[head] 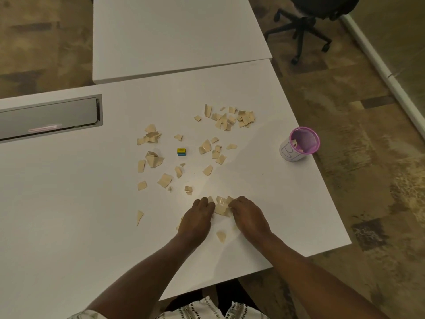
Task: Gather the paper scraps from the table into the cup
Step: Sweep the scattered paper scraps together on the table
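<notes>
Yellow-blue block point(181, 151) amid scraps point(222, 122); cup point(290, 152) near table point(69, 203) edge, seemingly part-filled.

I think I am in an office. I am at a big white table point(69, 203). Another table point(172, 31) just like it is pushed up against it at 12 o'clock. At 10 o'clock my table has a long gray slot with a lid point(50, 116), like office desks have. At 1 o'clock a black chair on wheels point(301, 31) stands on the brown patchy carpet point(345, 125). At 2 o'clock a white rail point(379, 72) runs along what looks like a glass wall point(404, 31).
</notes>
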Available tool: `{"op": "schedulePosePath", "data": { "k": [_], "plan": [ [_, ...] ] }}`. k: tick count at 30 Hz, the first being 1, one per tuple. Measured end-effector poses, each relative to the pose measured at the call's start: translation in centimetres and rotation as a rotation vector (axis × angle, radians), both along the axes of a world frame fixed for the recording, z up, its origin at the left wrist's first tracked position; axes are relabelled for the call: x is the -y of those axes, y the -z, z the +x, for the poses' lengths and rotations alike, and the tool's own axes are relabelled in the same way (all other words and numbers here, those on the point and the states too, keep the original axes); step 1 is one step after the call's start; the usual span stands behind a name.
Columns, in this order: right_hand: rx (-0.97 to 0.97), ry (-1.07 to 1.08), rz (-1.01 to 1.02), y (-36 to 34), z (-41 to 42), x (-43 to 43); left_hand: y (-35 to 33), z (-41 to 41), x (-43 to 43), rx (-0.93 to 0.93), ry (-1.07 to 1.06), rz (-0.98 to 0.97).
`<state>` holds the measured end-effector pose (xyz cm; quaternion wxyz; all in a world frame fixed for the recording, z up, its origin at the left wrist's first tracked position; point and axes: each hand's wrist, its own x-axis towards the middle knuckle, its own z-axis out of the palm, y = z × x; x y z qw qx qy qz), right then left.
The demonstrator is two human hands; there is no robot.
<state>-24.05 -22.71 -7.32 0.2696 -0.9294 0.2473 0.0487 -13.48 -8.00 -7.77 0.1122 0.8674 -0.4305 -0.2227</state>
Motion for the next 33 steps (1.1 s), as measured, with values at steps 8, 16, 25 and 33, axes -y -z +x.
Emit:
{"op": "schedulePosePath", "data": {
  "k": [8, 16, 25, 33],
  "plan": [
    [0.081, 0.392, 0.342, -1.4, 0.5, 2.0, -1.8, 0.5, 1.8, -0.215, -0.423, -0.189],
    [0.166, 0.488, 0.382, -4.2, 0.9, 6.4, -4.1, 0.9, 5.9, -0.472, -0.728, -0.292],
    [0.277, 0.599, 0.221, -7.4, 0.7, 16.8, -8.1, 0.4, 17.5, -0.645, -0.683, -0.446],
    [0.053, 0.621, 0.120, -8.7, 2.3, 24.3, -10.6, 1.6, 29.7, -0.458, -0.477, -0.437]
  ]
}}
